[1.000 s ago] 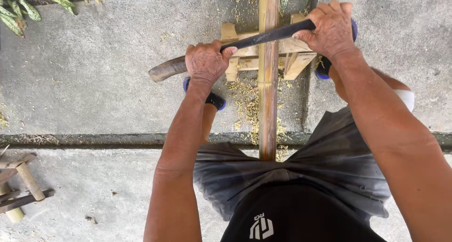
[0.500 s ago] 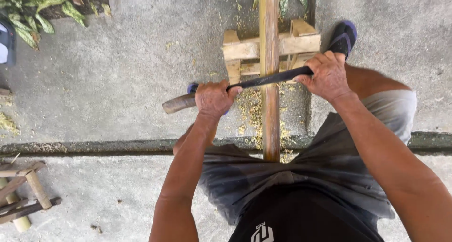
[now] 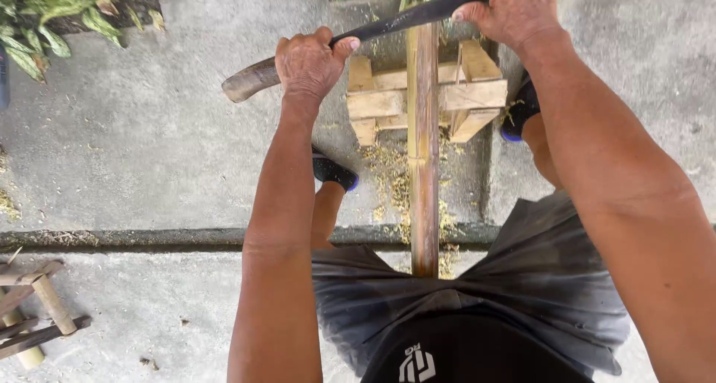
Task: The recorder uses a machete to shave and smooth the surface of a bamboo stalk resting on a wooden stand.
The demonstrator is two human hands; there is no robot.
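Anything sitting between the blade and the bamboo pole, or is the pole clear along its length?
Nothing visible does. The left hand and right hand hold the long blade straight across the bamboo pole, above the wooden stand. The pole's top face looks bare down to the person's lap; shavings lie only on the concrete beside it.

Outdoor yard workspace, concrete ground [image 3: 149, 144], plants [image 3: 45, 17], wooden trestle [image 3: 440, 96], shavings [image 3: 391, 178]

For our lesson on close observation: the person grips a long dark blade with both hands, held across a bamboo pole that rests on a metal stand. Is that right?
Not quite. The stand is wooden, built of pale slats, not metal; the head view shows it. The rest holds: the left hand and right hand both grip the dark blade, held across the pole resting on that stand.
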